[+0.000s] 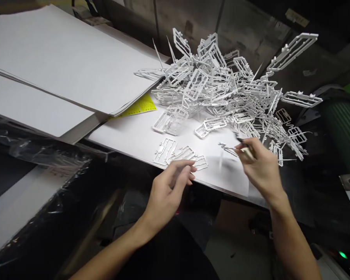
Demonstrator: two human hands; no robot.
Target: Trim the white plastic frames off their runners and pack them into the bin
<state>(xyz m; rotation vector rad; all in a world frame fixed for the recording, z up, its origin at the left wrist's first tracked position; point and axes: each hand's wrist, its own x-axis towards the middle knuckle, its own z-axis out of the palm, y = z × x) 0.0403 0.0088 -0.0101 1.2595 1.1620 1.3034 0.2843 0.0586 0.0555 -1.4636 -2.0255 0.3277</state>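
Note:
My left hand (167, 190) is at the front edge of the white sheet (205, 144), its fingers curled and the thumb close against them. Whatever they pinch, if anything, is hidden. Its fingertips overlap a thin white plastic frame (202, 162), beside other flat frames (165, 151) lying on the sheet. My right hand (259, 165) is raised over the sheet, closed on a thin white plastic sprue piece (230, 149) that sticks out to the left. A small dark tip (238, 136) also shows at those fingers; blur hides what it belongs to.
A tangled heap of white plastic frames (212, 85) spreads across the back right. Large white sheets (61, 62) are stacked at the left, with a yellow perforated sheet (141, 106) under their corner. A clear plastic piece (175, 125) lies before the heap. Dark metal panels (189, 15) stand behind.

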